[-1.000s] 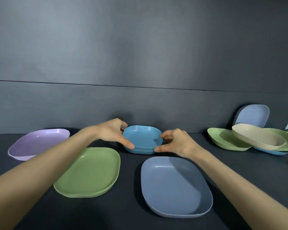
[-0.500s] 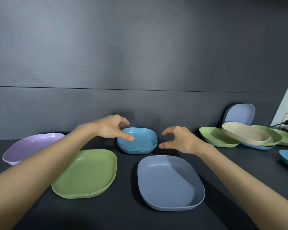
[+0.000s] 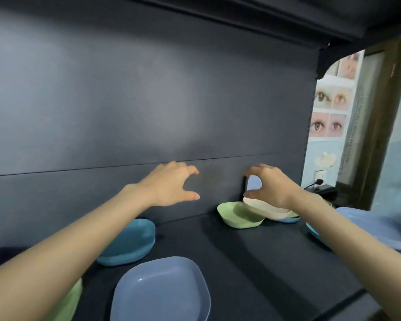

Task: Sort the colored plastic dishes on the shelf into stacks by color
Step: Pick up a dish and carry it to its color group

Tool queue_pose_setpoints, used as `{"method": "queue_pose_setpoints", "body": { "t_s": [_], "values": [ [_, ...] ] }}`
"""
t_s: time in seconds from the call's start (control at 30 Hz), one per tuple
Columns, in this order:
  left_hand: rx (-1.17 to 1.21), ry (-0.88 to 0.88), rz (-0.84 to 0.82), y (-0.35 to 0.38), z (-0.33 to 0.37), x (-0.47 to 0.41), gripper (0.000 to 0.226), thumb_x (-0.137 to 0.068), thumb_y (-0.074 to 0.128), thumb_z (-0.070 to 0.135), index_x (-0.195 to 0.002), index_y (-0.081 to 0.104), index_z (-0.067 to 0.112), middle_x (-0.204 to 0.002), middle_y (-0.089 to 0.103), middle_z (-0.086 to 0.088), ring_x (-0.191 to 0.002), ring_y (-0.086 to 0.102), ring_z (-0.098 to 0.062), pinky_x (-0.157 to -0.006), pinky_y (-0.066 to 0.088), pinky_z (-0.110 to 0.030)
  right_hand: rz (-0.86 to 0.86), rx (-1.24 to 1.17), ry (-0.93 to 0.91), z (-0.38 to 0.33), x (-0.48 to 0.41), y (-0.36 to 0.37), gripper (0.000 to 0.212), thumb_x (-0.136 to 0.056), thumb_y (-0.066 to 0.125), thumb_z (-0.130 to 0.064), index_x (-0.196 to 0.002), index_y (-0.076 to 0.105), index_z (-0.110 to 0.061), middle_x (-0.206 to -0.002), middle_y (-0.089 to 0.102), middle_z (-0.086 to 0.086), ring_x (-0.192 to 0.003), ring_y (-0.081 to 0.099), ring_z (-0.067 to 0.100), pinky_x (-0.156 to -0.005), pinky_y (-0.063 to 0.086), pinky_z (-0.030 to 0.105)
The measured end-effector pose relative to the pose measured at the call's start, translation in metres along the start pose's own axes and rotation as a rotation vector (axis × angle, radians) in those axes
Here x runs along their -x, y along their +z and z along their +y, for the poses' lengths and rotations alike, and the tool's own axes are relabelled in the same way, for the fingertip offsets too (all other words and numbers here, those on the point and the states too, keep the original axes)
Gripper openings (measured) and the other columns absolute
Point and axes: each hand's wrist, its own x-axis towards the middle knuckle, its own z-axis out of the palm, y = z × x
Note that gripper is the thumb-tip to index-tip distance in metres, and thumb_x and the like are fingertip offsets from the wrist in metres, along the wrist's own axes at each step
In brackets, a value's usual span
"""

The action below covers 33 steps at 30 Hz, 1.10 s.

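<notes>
While we are holding our left hand (image 3: 171,185) and right hand (image 3: 269,186) in mid-air — fingers loosely curved, gripping nothing — the teal stack (image 3: 130,243) is sitting on the shelf (image 3: 252,262) below our left arm, a slate-blue dish (image 3: 160,293) lying just in front. A green dish (image 3: 239,215) and cream dish (image 3: 264,208) are overlapping at the back right.

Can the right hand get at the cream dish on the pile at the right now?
Probably yes. The right hand hovers just above the cream dish, which lies on top of a green dish; nothing covers it.
</notes>
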Motion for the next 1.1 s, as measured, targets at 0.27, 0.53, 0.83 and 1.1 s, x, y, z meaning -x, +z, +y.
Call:
{"method": "queue_pose_setpoints", "body": {
  "t_s": [0.27,0.53,0.83,1.1],
  "values": [
    [-0.002,0.026,0.046,0.021,0.082,-0.049,0.067,-0.087,0.057,0.052,-0.143,0.032,0.026,-0.137,0.045,0.0,-0.13,0.034,-0.02,-0.103,0.028,-0.034,0.051,0.057,0.007,0.097,0.011,-0.031,0.059,-0.084,0.069,-0.029,-0.136,0.046,-0.015,-0.14,0.044,0.007,-0.126,0.044,0.028,-0.101,0.035,0.031],
    [0.041,-0.107,0.021,0.065,0.15,-0.082,0.068,-0.085,0.056,0.056,-0.142,0.032,0.026,-0.128,0.049,0.001,-0.123,0.039,-0.02,-0.099,0.033,-0.034,-0.033,0.024,-0.06,0.191,0.008,-0.032,0.06,-0.085,0.069,-0.029,-0.138,0.045,-0.015,-0.143,0.043,0.007,-0.129,0.042,0.026,-0.105,0.034,0.03],
    [0.142,-0.251,-0.051,0.1,0.181,-0.098,0.065,-0.079,0.062,0.058,-0.133,0.041,0.03,-0.123,0.051,0.005,-0.12,0.043,-0.018,-0.096,0.038,-0.033,-0.17,-0.066,-0.141,0.238,-0.019,-0.008,0.057,-0.084,0.07,-0.032,-0.135,0.047,-0.019,-0.14,0.046,0.005,-0.127,0.043,0.024,-0.102,0.035,0.029],
    [0.292,-0.374,-0.108,0.135,0.181,-0.105,0.077,-0.078,0.066,0.056,-0.142,0.035,0.025,-0.143,0.041,0.002,-0.134,0.033,-0.018,-0.106,0.03,-0.029,-0.394,-0.118,-0.113,0.244,-0.048,0.017,0.064,-0.079,0.072,-0.043,-0.134,0.049,-0.02,-0.135,0.051,0.002,-0.123,0.046,0.021,-0.09,0.034,0.025]
  ]
}}
